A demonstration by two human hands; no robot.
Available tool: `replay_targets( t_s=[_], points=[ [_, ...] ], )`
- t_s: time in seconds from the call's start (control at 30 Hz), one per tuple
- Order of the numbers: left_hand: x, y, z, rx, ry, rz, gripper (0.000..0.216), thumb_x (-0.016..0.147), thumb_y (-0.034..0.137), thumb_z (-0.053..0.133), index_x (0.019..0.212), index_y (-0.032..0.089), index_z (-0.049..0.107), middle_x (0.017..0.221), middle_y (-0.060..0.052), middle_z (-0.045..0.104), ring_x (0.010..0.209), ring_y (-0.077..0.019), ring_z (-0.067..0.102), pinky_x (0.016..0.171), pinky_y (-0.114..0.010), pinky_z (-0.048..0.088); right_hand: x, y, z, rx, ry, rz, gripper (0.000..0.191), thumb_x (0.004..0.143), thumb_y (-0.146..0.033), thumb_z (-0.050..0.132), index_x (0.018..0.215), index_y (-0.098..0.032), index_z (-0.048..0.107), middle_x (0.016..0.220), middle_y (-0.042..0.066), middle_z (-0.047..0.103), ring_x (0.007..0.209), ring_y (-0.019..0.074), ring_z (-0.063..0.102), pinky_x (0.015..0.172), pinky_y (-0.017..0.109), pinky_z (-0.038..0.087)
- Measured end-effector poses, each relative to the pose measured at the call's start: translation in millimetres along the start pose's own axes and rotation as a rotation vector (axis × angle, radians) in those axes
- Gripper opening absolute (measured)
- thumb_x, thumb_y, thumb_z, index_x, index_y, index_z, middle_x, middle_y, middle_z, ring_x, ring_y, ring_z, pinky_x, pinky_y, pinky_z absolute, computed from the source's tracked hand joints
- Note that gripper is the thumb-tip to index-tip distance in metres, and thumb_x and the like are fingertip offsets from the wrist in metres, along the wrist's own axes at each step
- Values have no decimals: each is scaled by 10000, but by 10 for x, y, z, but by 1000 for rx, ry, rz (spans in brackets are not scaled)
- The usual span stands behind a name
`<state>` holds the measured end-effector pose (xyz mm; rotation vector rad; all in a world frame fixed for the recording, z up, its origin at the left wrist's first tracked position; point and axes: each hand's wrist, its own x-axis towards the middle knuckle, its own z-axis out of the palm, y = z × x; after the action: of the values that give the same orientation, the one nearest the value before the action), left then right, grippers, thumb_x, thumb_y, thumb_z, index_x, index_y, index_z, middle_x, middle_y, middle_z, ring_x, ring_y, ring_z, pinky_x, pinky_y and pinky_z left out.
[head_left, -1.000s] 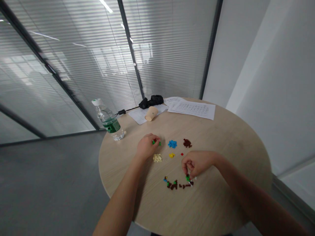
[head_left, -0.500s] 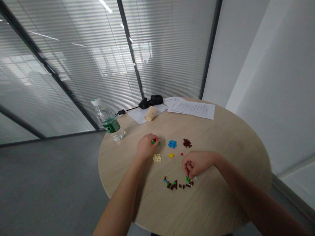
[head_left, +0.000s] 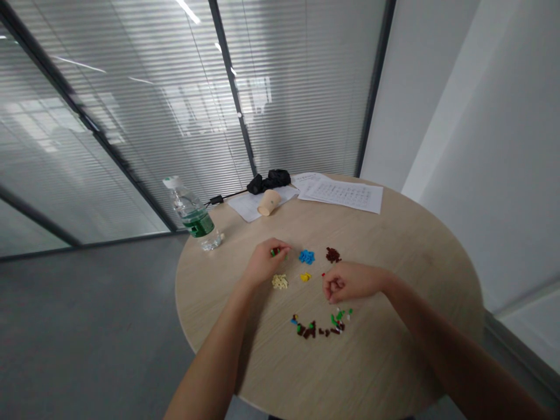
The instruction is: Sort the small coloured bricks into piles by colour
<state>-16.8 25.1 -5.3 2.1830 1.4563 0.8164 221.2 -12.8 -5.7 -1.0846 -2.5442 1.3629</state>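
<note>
Thumb and fingers of my left hand [head_left: 266, 261] are closed together over small green and dark red pieces [head_left: 275, 252]. Whether these are gripped or lie beneath the fingers is unclear. My right hand [head_left: 347, 282] has its fingers curled in, just above the table; anything in them is hidden. A tiny red piece [head_left: 323, 274] shows at its edge. Below it lies a cluster of green, white and dark brown pieces [head_left: 338, 321]. More brown and green pieces [head_left: 306, 329] form a row to the left. Cream [head_left: 280, 282], yellow [head_left: 305, 277], blue [head_left: 307, 256] and dark brown piles [head_left: 332, 255] lie between and beyond my hands.
A water bottle [head_left: 195, 219] with a green label stands at the left edge of the round table [head_left: 420, 256]. A paper cup [head_left: 268, 202] lies on its side near a black folded item [head_left: 268, 180] and printed sheets [head_left: 341, 194] at the back.
My right hand has lifted away from the green and brown cluster, moving slightly toward the far side and uncovering green and white pieces. My left hand's fingertips have shifted slightly right.
</note>
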Motion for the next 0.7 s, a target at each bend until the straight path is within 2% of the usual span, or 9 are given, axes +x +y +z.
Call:
replay_targets(
  t_s=[0.07, 0.17, 0.23, 0.3, 0.4, 0.53, 0.7],
  points=[
    [-11, 51, 19, -172, -77, 18, 232, 824, 283, 515, 889, 149, 693, 865, -52, 687, 779, -151, 597, 732, -256, 460, 12, -2, -5, 7, 129, -33, 98, 745, -198, 596, 789, -133, 655, 546, -46, 478, 504, 72, 402, 483, 193, 287],
    [-46, 143, 60, -325, -300, 65, 224, 813, 283, 539, 911, 165, 703, 887, -38, 696, 799, -148, 591, 751, -253, 453, 39, -18, -1, 21, 342, -101, 116, 782, -232, 571, 812, -148, 645, 600, -28, 511, 541, 82, 413, 506, 201, 294],
    [-70, 189, 94, -363, -449, 80, 216, 809, 291, 543, 888, 176, 708, 825, -13, 687, 726, -127, 568, 693, -232, 441, 56, -35, 8, 35, 459, -137, 131, 798, -259, 562, 808, -153, 639, 628, -19, 523, 558, 87, 417, 519, 207, 302],
    [-84, 208, 131, -388, -529, 90, 229, 810, 321, 537, 848, 173, 708, 737, 7, 654, 636, -103, 516, 615, -208, 408, 68, -54, 19, 44, 538, -155, 138, 801, -273, 561, 805, -159, 637, 605, -27, 495, 550, 89, 405, 520, 210, 304],
    [-81, 187, 187, -433, -528, 109, 279, 805, 379, 539, 783, 152, 698, 656, 13, 597, 575, -85, 450, 556, -195, 355, 75, -79, 32, 48, 583, -167, 135, 798, -273, 568, 810, -163, 645, 572, -36, 468, 535, 90, 397, 517, 212, 308],
    [-61, 129, 254, -453, -487, 101, 346, 785, 445, 557, 753, 125, 684, 581, 18, 533, 526, -76, 390, 514, -196, 310, 82, -83, 37, -21, 607, -166, 166, 807, -313, 588, 796, -164, 663, 615, -12, 539, 538, 89, 412, 513, 215, 308],
    [-62, 136, 275, -458, -433, 82, 326, 775, 421, 561, 718, 122, 678, 558, 24, 508, 512, -71, 364, 508, -203, 291, 100, -45, 30, -109, 669, -270, 181, 815, -329, 599, 899, -195, 686, 685, 2, 573, 563, 95, 439, 528, 213, 335]
  ],
)
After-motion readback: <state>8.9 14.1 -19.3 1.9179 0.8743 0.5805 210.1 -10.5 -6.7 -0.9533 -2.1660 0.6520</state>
